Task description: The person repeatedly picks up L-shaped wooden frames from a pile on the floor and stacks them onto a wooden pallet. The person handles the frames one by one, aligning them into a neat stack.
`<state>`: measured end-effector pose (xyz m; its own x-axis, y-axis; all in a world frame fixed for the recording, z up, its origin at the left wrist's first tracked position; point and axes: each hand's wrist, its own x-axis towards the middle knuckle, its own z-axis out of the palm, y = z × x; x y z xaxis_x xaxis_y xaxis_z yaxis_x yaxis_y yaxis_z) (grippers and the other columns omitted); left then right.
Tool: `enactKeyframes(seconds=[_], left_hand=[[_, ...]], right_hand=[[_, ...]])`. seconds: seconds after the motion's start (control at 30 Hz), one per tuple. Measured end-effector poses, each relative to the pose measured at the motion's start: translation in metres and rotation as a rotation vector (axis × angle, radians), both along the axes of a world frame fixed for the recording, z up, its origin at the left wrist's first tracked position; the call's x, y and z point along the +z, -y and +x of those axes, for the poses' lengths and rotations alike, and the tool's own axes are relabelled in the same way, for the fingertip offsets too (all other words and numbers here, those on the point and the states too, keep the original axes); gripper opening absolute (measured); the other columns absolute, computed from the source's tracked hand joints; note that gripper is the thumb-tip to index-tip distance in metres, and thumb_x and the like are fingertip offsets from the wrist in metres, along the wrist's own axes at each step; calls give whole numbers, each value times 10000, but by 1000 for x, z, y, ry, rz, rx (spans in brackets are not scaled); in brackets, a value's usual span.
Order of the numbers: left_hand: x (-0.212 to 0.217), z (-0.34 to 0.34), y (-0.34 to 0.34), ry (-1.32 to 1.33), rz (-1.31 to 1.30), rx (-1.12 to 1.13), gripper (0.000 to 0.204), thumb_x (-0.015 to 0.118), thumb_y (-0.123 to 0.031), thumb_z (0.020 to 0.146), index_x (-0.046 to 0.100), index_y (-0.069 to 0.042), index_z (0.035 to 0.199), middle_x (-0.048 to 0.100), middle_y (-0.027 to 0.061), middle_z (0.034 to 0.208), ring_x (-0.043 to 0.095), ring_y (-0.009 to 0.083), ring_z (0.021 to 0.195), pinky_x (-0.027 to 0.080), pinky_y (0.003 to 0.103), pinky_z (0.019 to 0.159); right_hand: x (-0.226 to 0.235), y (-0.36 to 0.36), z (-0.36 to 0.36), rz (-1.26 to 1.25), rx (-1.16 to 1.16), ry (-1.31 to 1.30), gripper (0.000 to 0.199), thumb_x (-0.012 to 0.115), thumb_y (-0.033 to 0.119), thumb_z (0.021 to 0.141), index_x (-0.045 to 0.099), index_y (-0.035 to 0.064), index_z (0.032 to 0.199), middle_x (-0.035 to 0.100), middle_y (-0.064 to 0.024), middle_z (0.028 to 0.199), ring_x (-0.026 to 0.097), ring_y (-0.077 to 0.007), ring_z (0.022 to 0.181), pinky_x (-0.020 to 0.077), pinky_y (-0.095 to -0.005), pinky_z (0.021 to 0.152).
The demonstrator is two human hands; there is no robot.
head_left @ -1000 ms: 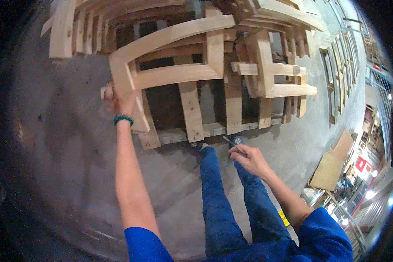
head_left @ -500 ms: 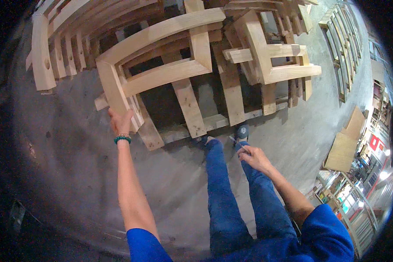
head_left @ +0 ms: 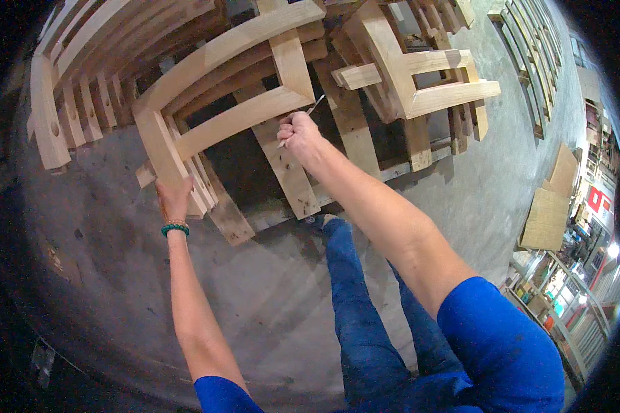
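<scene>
Marking step: left hand grips the wooden chair frame leg; right hand fisted round a thin pencil-like tool at the rail. Next needs steady tip placement.

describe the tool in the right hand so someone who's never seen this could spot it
Start at the stack of pale wooden frames across the top of the view. The right hand is raised against the front frame's lower rail. The tool is the thin, light-coloured stick poking up and to the right out of that fist: far slimmer than any wood around it.
</scene>
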<state>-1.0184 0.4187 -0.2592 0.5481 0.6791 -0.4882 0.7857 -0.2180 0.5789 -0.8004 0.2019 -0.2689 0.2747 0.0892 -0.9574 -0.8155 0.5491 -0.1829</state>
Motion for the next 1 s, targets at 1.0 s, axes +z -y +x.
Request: enactKeyframes(seconds=[1.0], left_hand=[[10,-31,2,23,-88,224,624,762,-214,668,443,44,1138,575,120,1027,566,206,899,463,328,793]], right_hand=[[8,18,-14,60,257,146,239,685,217,809,504,125,935,555,5,817,279,-52,420,202,-202,351]])
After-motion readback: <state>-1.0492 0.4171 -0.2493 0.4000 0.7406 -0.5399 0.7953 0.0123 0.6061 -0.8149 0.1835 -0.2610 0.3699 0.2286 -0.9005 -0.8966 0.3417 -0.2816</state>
